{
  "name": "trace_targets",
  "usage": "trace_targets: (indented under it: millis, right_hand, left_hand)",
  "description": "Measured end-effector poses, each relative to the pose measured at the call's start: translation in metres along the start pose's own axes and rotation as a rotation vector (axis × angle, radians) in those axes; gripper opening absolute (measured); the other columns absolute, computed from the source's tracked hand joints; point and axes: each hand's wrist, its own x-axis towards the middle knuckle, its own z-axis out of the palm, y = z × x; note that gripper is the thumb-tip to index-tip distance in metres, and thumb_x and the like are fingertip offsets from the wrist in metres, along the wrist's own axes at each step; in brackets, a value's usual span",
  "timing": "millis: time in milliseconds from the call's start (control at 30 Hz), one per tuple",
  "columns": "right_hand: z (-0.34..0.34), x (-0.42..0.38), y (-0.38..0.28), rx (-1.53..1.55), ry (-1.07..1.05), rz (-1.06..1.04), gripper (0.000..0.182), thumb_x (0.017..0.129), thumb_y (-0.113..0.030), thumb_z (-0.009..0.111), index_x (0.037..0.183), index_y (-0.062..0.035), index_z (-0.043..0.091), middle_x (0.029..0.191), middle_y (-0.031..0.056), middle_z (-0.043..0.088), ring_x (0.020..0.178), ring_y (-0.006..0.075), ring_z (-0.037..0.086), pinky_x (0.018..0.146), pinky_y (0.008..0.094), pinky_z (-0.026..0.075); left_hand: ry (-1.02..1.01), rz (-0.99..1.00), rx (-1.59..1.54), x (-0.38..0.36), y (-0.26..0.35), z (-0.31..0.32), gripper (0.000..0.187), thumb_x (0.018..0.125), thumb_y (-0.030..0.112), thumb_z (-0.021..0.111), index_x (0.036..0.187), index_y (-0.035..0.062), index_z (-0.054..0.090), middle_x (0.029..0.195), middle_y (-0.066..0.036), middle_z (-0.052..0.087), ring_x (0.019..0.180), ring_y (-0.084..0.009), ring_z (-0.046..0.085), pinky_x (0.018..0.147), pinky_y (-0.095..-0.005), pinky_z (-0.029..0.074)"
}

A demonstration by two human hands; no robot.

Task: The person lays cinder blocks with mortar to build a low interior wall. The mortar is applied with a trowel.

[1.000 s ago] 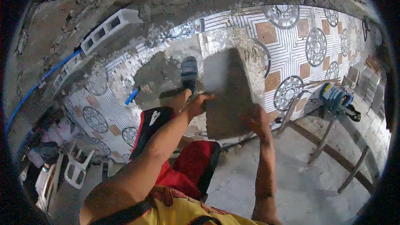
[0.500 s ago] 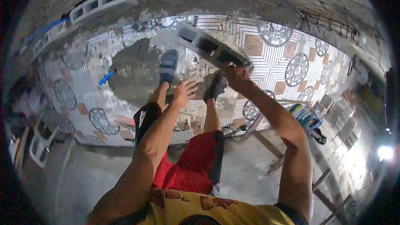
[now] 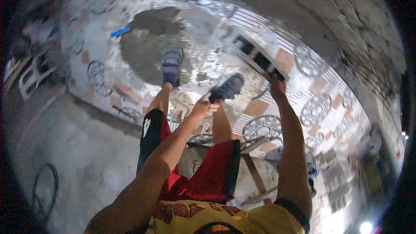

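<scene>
A grey hollow concrete block (image 3: 253,53) is tilted over the patterned sheet, its dark holes facing me. My right hand (image 3: 277,88) is closed around its near right end. My left hand (image 3: 204,107) holds nothing that I can see; its fingers are loosely apart, near my right shoe (image 3: 229,86). Left of the block, a dark wet mortar patch (image 3: 147,50) spreads over the sheet, with my left shoe (image 3: 172,63) at its right edge. A small blue object (image 3: 120,32) lies beside the patch's upper left.
A rough wall (image 3: 312,13) curves along the far side and right. Several grey blocks (image 3: 336,177) are stacked at the lower right, near a bright lamp (image 3: 366,227). Wooden pieces (image 3: 253,173) stand below the sheet. A pale chair-like frame (image 3: 37,76) is at left.
My right hand has carried the block rightwards, and the view has turned with it. My left hand has lowered towards my right shoe, its fingers less spread.
</scene>
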Motion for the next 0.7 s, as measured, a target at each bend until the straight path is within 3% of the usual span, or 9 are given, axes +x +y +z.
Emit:
trace_targets:
  millis: [167, 233, 300, 333, 367, 467, 533, 600, 700]
  right_hand:
    - [0.028, -0.016, -0.009, -0.032, 0.238, -0.366, 0.049, 0.083, -0.009, 0.05, 0.13, -0.0015, 0.037, 0.075, 0.0191, 0.06, 0.059, 0.035, 0.058, 0.049, 0.0443, 0.043]
    - [0.015, -0.019, -0.023, -0.056, -0.407, 0.298, 0.041, 0.082, -0.007, 0.05, 0.122, -0.0018, 0.045, 0.094, 0.0214, 0.059, 0.08, 0.036, 0.058, 0.067, 0.0424, 0.047]
    - [-0.007, -0.005, -0.051, -0.174, -0.34, 0.202, 0.033, 0.081, -0.009, 0.05, 0.114, -0.0031, 0.049, 0.1, 0.0198, 0.058, 0.091, 0.0339, 0.055, 0.078, 0.0422, 0.043]
    - [-0.016, 0.003, -0.07, -0.275, -0.268, 0.12, 0.026, 0.08, -0.011, 0.051, 0.105, -0.0044, 0.054, 0.105, 0.0182, 0.056, 0.103, 0.0318, 0.051, 0.089, 0.042, 0.039]
    - [-0.026, 0.01, -0.105, -0.509, -0.077, 0.02, 0.022, 0.076, -0.01, 0.054, 0.096, -0.0068, 0.06, 0.092, 0.0156, 0.059, 0.087, 0.032, 0.059, 0.073, 0.0425, 0.048]
    - [-0.022, 0.046, -0.2, -0.246, -0.274, 0.154, 0.017, 0.078, -0.011, 0.054, 0.094, -0.0058, 0.059, 0.091, 0.0162, 0.059, 0.083, 0.0343, 0.059, 0.069, 0.042, 0.048]
    - [0.028, 0.086, -0.269, 0.439, -0.297, 0.037, 0.017, 0.077, -0.014, 0.059, 0.089, -0.0022, 0.06, 0.083, 0.0165, 0.062, 0.07, 0.0276, 0.061, 0.062, 0.0368, 0.048]
    - [0.118, 0.135, -0.351, 1.126, -0.698, 0.601, 0.019, 0.084, -0.021, 0.058, 0.087, -0.0032, 0.061, 0.079, 0.0075, 0.062, 0.068, 0.0171, 0.059, 0.06, 0.0321, 0.049]
    - [0.244, 0.223, -0.51, 1.725, -0.904, 0.591, 0.033, 0.085, -0.033, 0.058, 0.108, -0.0101, 0.052, 0.091, 0.0096, 0.056, 0.081, 0.023, 0.058, 0.07, 0.0394, 0.051]
  left_hand:
    - [0.243, 0.021, 0.175, -0.022, 0.005, -0.029, 0.044, 0.093, 0.02, 0.043, 0.134, 0.0088, 0.036, 0.105, -0.012, 0.063, 0.086, -0.0224, 0.064, 0.067, -0.0261, 0.049]
    - [0.198, -0.129, 0.311, -0.023, 0.0, -0.064, 0.042, 0.093, 0.023, 0.042, 0.132, 0.0086, 0.039, 0.11, -0.012, 0.061, 0.09, -0.0238, 0.062, 0.079, -0.0299, 0.05]
    - [0.208, -0.157, 0.416, -0.027, -0.01, -0.105, 0.04, 0.094, 0.026, 0.04, 0.13, 0.0089, 0.042, 0.112, -0.013, 0.059, 0.096, -0.0243, 0.06, 0.088, -0.0312, 0.047]
    - [0.083, 0.088, 0.947, -0.039, 0.003, -0.11, 0.041, 0.092, 0.029, 0.042, 0.125, 0.0051, 0.047, 0.109, -0.016, 0.06, 0.093, -0.0264, 0.061, 0.083, -0.0338, 0.047]
    - [0.049, 0.05, 0.989, -0.046, 0.024, -0.105, 0.044, 0.089, 0.029, 0.047, 0.126, 0.0048, 0.046, 0.106, -0.018, 0.06, 0.09, -0.0282, 0.06, 0.08, -0.0352, 0.047]
    - [-0.03, -0.051, 1.01, -0.06, 0.074, -0.1, 0.058, 0.078, 0.025, 0.057, 0.13, 0.0061, 0.04, 0.098, -0.021, 0.061, 0.083, -0.0328, 0.06, 0.073, -0.0393, 0.047]
    - [-0.079, -0.06, 1.039, -0.049, 0.087, -0.108, 0.07, 0.073, 0.02, 0.059, 0.136, 0.0105, 0.031, 0.092, -0.022, 0.061, 0.079, -0.0344, 0.06, 0.069, -0.0413, 0.047]
    - [-0.185, -0.008, 1.042, -0.061, 0.103, -0.104, 0.069, 0.074, 0.017, 0.055, 0.138, 0.013, 0.028, 0.089, -0.023, 0.061, 0.077, -0.0344, 0.06, 0.067, -0.0421, 0.047]
    - [-0.291, 0.178, 1.217, -0.044, 0.087, -0.126, 0.059, 0.079, 0.015, 0.048, 0.136, 0.0136, 0.034, 0.09, -0.024, 0.06, 0.077, -0.0332, 0.061, 0.068, -0.0435, 0.047]
